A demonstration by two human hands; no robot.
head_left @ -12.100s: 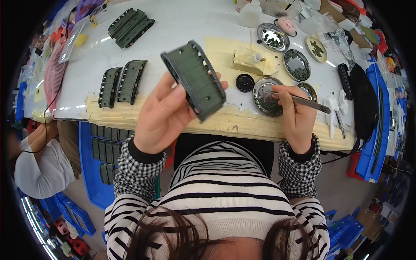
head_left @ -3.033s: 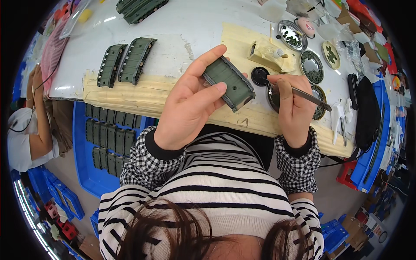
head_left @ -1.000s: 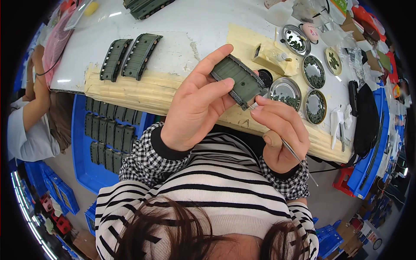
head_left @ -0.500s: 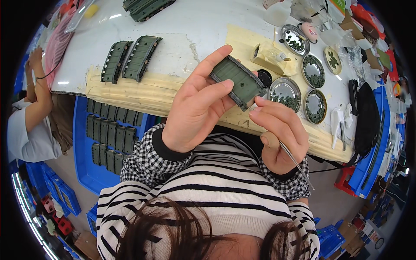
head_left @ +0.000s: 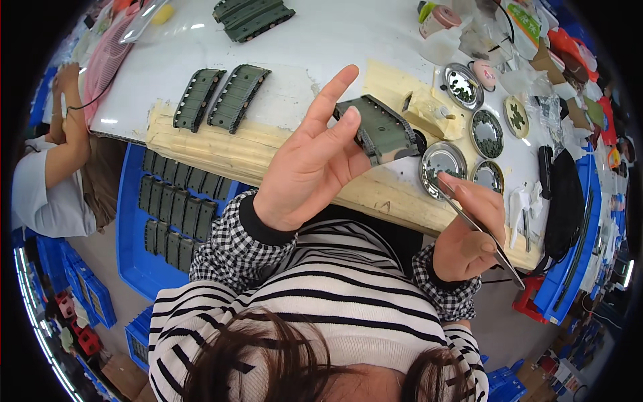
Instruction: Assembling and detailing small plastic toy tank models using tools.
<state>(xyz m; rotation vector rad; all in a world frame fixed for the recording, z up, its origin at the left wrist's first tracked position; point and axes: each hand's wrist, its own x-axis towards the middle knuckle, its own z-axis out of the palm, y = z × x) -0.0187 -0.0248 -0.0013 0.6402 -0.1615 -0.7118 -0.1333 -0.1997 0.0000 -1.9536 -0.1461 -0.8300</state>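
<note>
My left hand (head_left: 309,159) holds a dark green, slightly curved plastic part (head_left: 382,128) with ridged edges, tilted above the table's front edge. The index finger of that hand points away, and the thumb rests near the part's left edge. Silver tweezers (head_left: 483,229) lie in the grip of my right hand (head_left: 474,224), slanting across the palm. Their tip points toward a round metal dish (head_left: 424,175) of small dark green pieces; whether it touches them I cannot tell. A finger of the right hand wears a tan covering.
Two similar green parts (head_left: 231,100) lie on the table, with more (head_left: 254,19) farther back. Right of centre stand several dishes (head_left: 487,132) of small pieces and a tape-wrapped block (head_left: 435,115). Left below is a blue crate (head_left: 127,221) of green parts; another person's arm (head_left: 70,144) is beyond.
My right hand has moved right with the tweezers, away from the green part to the near metal dish. My left hand has kept its grip while the part has turned slightly.
</note>
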